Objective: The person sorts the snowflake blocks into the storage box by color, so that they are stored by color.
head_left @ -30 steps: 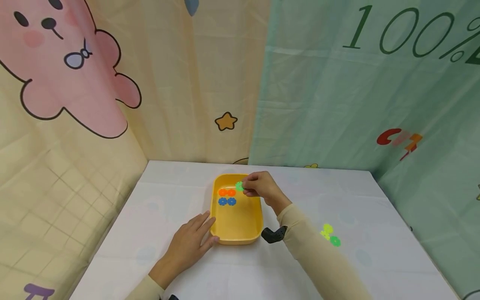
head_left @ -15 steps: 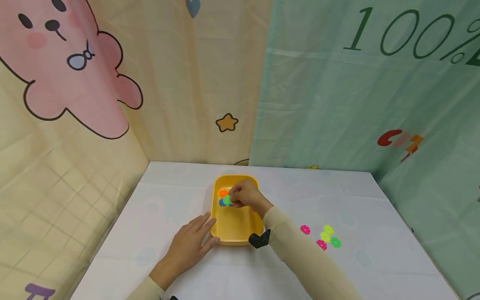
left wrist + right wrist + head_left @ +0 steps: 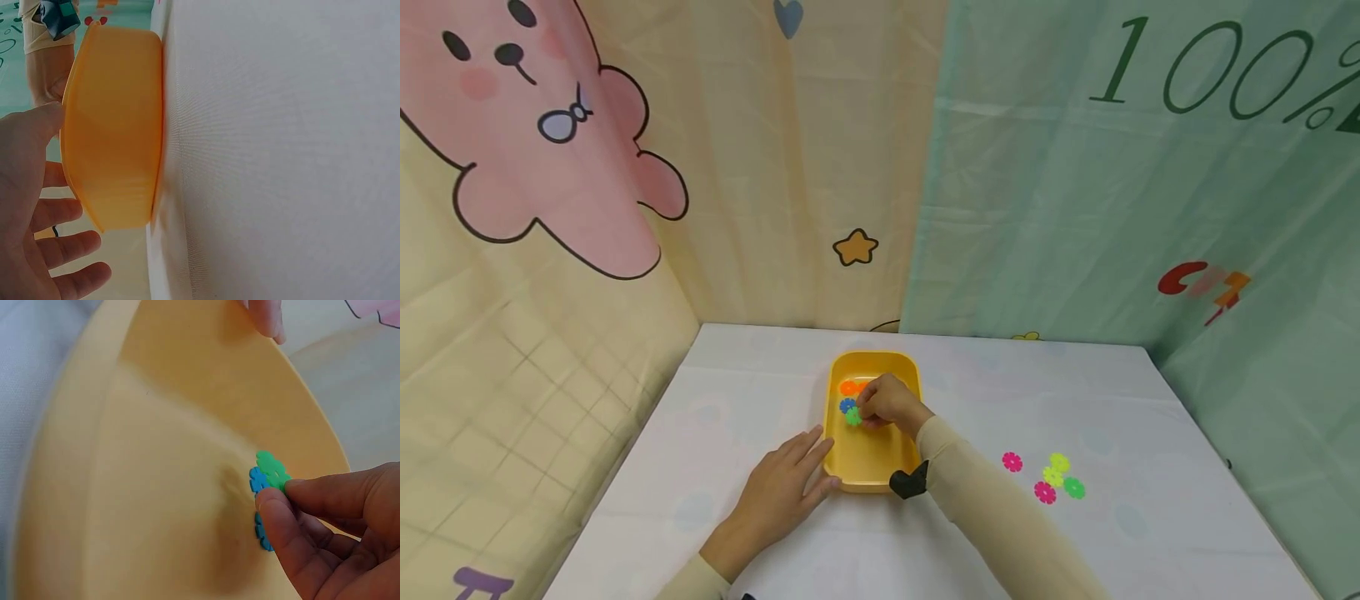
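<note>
A yellow plastic tray [image 3: 850, 462] stands on the white-covered table. My right hand [image 3: 891, 402] is inside it, thumb and forefinger pinching a light-green flower-shaped disc [image 3: 270, 467]. The green disc is close over two blue discs [image 3: 263, 534], and in the head view it overlaps the near side of the left blue disc [image 3: 847, 405]. Beyond them lies an orange disc [image 3: 847, 387]; another beside it is partly covered by the hand. My left hand [image 3: 778, 492] touches the tray's left side, fingers spread and relaxed, as the left wrist view also shows [image 3: 28, 194].
To the right of the tray, loose discs lie on the table: two pink ones, including one pink disc [image 3: 1012, 462], two yellow discs [image 3: 1054, 476] and a green disc [image 3: 1074, 487]. Printed curtains [image 3: 820, 167] close off the back and sides.
My right hand has carried the green disc from the tray's far right rim leftward and nearer, down to the blue discs. The pink discs came out from behind the arm. My left hand stayed put.
</note>
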Demonstrator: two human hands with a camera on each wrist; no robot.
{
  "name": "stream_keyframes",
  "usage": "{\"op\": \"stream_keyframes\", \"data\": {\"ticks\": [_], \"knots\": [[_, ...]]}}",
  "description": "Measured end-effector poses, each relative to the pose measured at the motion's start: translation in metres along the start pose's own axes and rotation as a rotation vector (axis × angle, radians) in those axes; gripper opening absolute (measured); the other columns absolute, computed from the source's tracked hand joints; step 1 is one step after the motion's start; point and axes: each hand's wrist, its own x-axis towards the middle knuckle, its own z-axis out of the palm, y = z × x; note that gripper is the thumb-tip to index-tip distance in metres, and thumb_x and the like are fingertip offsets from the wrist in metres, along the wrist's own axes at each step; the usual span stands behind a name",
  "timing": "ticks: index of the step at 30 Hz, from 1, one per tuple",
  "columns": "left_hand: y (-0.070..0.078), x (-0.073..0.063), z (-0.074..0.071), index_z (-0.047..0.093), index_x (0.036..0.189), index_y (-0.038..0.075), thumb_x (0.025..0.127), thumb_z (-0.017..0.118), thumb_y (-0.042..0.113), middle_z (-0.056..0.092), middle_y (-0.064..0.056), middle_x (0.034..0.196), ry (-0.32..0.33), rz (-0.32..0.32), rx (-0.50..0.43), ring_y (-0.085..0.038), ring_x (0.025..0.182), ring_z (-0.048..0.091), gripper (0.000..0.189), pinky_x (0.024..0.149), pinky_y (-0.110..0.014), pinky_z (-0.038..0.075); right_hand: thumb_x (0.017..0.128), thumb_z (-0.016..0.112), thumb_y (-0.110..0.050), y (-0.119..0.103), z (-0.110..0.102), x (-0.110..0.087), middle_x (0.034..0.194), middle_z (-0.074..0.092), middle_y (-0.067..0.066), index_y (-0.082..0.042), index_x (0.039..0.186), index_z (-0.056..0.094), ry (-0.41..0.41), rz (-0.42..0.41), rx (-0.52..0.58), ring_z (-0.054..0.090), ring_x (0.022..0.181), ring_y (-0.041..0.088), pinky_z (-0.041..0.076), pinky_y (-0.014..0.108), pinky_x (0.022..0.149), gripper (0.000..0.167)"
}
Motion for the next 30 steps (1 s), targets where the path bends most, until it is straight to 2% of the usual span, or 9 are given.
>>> {"op": "stream_keyframes", "data": {"ticks": [10,18,26,30], "knots": [[0.000,-0.001,0.000,0.060,0.144,0.014,0.095,0.067,0.052,0.050,-0.008,0.155,-0.033,-0.036,0.001,-0.031,0.136,0.053,0.062,0.102,-0.053,0.051,0.086,0.070,0.007,0.005,0.014,0.005,0.072,0.065,0.007,0.004,0.088,0.072,0.013,-0.001,-0.065,0.060,0.055,0.015,0.059,0.026,0.061,0.005],[-0.001,0.000,0.000,0.060,0.143,0.013,0.095,0.067,0.052,0.052,-0.008,0.153,-0.018,-0.030,-0.002,-0.031,0.135,0.054,0.062,0.101,-0.053,0.051,0.088,0.070,0.006,0.001,0.021,0.007,0.073,0.066,0.009,0.000,0.080,0.069,0.072,0.068,-0.077,0.065,0.060,0.019,0.062,0.030,0.068,0.011],[-0.001,-0.001,0.000,0.060,0.144,0.014,0.094,0.068,0.051,0.051,-0.007,0.154,-0.024,-0.037,-0.007,-0.031,0.135,0.054,0.062,0.101,-0.053,0.052,0.089,0.071,0.006,0.001,0.024,0.008,0.080,0.066,0.011,0.002,0.088,0.071,0.111,0.110,-0.033,0.067,0.063,0.020,0.062,0.029,0.068,0.005],[0.000,-0.002,0.000,0.060,0.143,0.013,0.094,0.070,0.049,0.051,-0.008,0.154,-0.019,-0.036,-0.013,-0.032,0.135,0.054,0.062,0.100,-0.054,0.052,0.090,0.069,0.005,0.001,0.024,0.006,0.080,0.068,0.012,0.003,0.093,0.071,0.112,0.095,-0.016,0.067,0.061,0.020,0.061,0.029,0.067,0.004]]}}
